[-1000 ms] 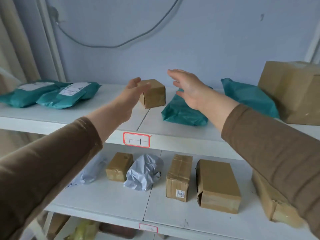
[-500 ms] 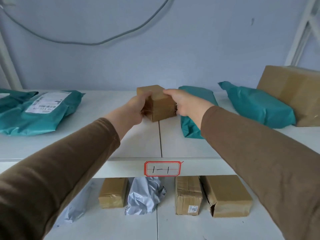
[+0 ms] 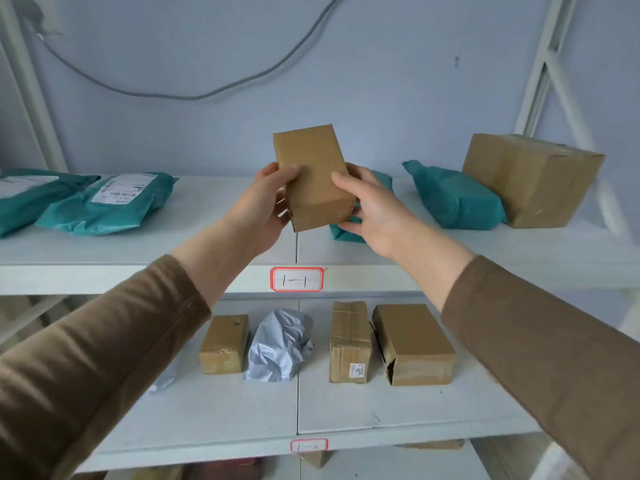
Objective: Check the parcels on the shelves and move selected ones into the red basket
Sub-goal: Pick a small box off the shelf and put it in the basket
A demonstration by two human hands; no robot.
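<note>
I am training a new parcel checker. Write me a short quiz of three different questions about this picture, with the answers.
1. True or false: the small brown box rests on the top shelf.
2. Which hands hold it? A. left only B. right only C. both
3. Fill in: on the lower shelf, between two brown boxes, lies a crumpled ____ bag.

Key: 1. false, it is lifted. 2. C, left hand and right hand. 3. grey.

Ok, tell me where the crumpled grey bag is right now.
In the head view the crumpled grey bag lies on the lower shelf, left of centre, between a small brown box and a taped upright box.
</note>
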